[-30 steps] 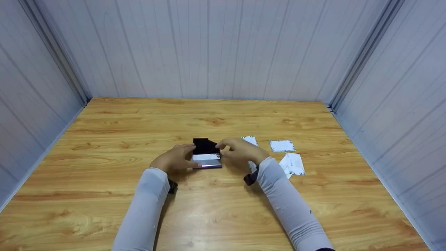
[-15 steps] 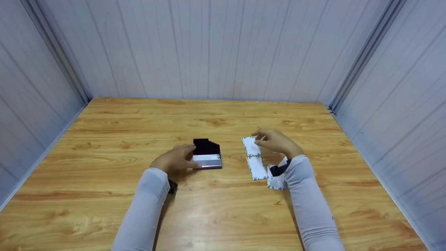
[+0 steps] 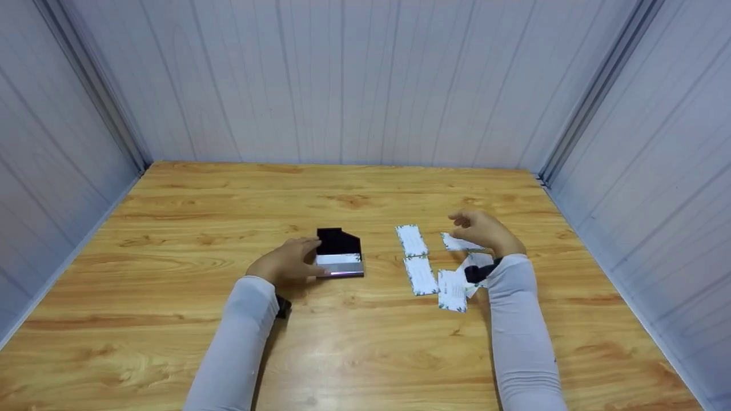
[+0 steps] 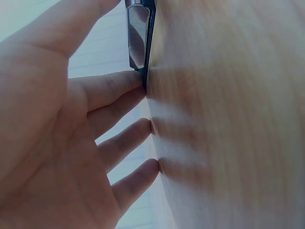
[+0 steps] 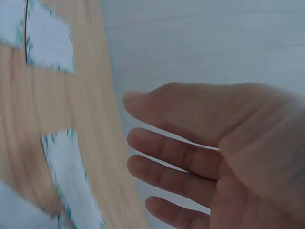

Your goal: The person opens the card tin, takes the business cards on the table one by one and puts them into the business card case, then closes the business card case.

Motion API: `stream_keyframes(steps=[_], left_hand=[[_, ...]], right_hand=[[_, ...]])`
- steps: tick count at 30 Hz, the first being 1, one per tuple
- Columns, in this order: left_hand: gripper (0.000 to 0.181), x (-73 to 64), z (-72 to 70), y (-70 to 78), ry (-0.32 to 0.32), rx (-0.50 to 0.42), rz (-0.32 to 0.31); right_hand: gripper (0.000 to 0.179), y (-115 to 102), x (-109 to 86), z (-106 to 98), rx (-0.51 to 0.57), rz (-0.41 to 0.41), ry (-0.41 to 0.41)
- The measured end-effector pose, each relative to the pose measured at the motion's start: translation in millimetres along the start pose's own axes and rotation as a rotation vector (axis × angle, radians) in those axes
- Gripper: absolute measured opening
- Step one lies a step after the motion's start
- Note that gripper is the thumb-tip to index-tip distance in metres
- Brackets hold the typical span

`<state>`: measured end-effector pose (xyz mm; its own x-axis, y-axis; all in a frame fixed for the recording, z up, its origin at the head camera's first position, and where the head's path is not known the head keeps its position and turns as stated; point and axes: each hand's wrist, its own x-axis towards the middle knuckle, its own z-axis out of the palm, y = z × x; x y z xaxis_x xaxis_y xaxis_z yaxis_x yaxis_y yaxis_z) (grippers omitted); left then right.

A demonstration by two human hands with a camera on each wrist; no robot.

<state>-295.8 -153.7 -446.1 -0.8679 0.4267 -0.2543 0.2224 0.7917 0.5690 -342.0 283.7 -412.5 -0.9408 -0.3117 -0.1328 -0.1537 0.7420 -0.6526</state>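
A business card case, with its black lid laid back and a silvery front, lies on the table with a white card in it. My left hand holds its left side between thumb and fingers; two other fingertips touch the table in the left wrist view. My right hand hovers over a white card with a leafy border, covering part of it. In the right wrist view its thumb and fingers are apart, nothing between them, and that card lies beyond the fingertips.
Two more cards, an upper one and a lower one, lie end to end right of the case. Another card overlaps others partly hidden under the right wrist. Pale panelled walls enclose the wooden table.
My right hand has left the card case, passed over the upper left card and moved right to the far right card. The left hand stays at the case.
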Motion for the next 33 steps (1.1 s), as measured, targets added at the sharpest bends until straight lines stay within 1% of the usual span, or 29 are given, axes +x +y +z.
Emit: stream_keyframes(steps=[4,8,11,13,21,28,33], left_hand=[[0.089,0.1,0.1,-0.6,-0.001,0.004,0.005],[0.089,0.6,0.4,-1.1,-0.003,0.0,0.005],[0.09,1.0,0.2,-1.5,-0.003,0.004,0.005],[0.09,1.1,0.0,-1.8,-0.005,0.012,0.003],[0.091,1.2,-0.6,-1.5,-0.014,-0.001,-0.003],[0.09,1.1,-0.1,-1.8,-0.012,0.011,0.004],[0.091,1.1,-0.1,-1.8,-0.009,-0.003,0.002]], right_hand=[[0.057,16,-4.6,-2,0.094,0.085,-0.01],[0.07,23,-8.5,0,0.256,0.192,-0.061],[0.08,27,-9.9,3,0.32,0.243,-0.091],[0.083,29,-9.9,4,0.315,0.258,-0.098],[0.083,34,-7.9,4,0.227,0.247,-0.08],[0.075,35,-4.3,4,0.088,0.25,-0.024],[0.064,36,-2.4,6,0.057,0.254,0.022]])
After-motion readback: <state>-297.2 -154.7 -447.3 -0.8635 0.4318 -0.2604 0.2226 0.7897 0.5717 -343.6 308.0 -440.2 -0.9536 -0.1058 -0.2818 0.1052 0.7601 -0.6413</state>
